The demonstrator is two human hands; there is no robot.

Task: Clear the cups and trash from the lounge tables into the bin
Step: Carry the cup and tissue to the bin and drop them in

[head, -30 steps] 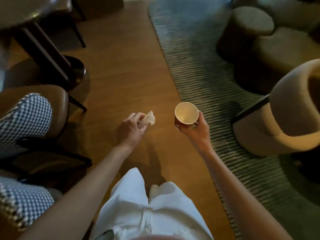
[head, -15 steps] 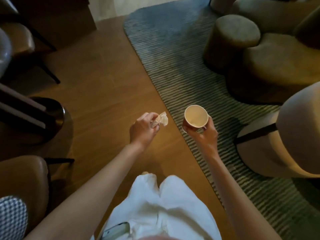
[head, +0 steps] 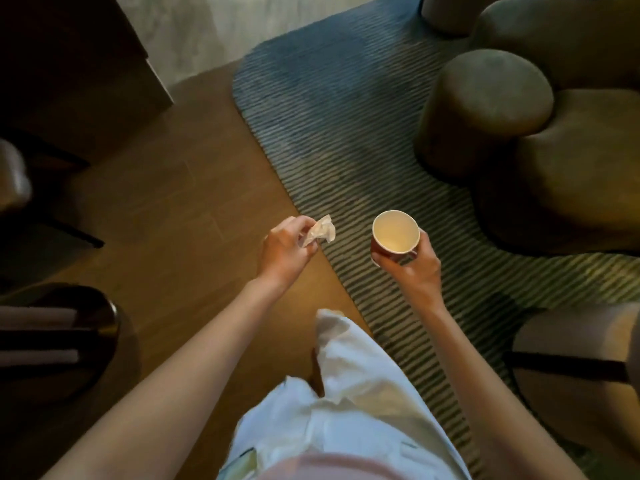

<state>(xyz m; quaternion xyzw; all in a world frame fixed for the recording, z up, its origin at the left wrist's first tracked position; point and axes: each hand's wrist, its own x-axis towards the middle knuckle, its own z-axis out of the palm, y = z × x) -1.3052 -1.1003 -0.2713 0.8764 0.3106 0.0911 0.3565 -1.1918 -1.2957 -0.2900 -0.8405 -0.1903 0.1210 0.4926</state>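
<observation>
The left hand (head: 285, 252) pinches a crumpled napkin (head: 320, 232) at its fingertips. The right hand (head: 412, 268) grips a cup (head: 394, 235) upright from below.

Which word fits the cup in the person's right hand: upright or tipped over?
Upright. The cup faces mouth-up towards the camera, its round rim fully visible, with the right hand gripping it from below.

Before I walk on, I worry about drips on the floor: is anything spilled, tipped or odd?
Nothing stands out. The right hand holds the cup upright, and it looks empty. The left hand pinches a crumpled napkin. No spill shows on the wood floor or the rug.
</observation>
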